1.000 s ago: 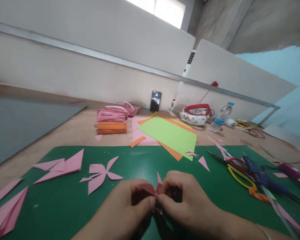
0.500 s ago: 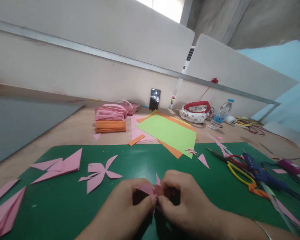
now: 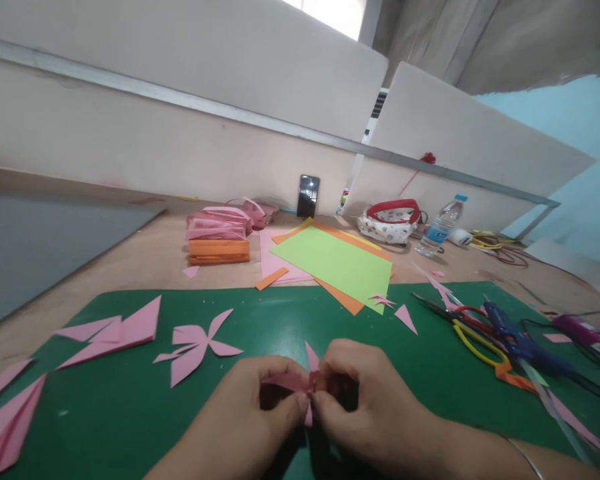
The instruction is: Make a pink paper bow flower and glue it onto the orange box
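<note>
While several cut pink pieces already lie finished on the green cutting mat [image 3: 130, 427], among them a pink paper cutout [image 3: 196, 344] shaped like a bow left of the hands, one small pink folded piece [image 3: 300, 382] is not done: the left hand [image 3: 253, 417] and right hand [image 3: 367, 407] both pinch it at the mat's near edge, fingertips meeting. Beyond the mat, a lime green sheet [image 3: 337, 267] rests on the wooden table [image 3: 145, 263]. Right of the hands lie scissors [image 3: 473, 333]. White partition panels [image 3: 180, 87] wall the workspace.
</note>
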`<state>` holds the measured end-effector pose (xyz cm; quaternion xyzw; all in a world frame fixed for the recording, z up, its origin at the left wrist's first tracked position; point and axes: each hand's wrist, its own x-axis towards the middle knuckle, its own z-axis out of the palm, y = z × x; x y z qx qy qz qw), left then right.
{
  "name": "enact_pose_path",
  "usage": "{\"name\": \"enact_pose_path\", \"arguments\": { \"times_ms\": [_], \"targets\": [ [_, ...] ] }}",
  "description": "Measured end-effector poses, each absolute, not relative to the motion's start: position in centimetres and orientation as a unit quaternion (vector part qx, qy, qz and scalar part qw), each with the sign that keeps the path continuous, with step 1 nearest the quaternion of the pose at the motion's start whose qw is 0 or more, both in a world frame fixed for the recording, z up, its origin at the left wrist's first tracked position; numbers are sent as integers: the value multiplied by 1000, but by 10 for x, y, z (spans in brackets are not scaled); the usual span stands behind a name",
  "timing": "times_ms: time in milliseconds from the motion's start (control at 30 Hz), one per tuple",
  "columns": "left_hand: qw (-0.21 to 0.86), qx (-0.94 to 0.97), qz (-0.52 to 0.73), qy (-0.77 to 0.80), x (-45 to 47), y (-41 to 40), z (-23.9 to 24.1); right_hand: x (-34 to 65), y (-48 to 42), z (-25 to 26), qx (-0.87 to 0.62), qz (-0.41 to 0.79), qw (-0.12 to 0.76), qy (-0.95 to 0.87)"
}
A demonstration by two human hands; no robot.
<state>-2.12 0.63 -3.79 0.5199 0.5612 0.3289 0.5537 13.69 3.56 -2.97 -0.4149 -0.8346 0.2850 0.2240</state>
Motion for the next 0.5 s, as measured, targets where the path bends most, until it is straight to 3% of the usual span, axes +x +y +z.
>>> {"name": "enact_pose_path", "arguments": {
  "times_ms": [500],
  "targets": [
    [546, 531, 309, 570, -19, 7, -34, 136, 33, -30, -418, 270, 230, -836]
  ]
}}
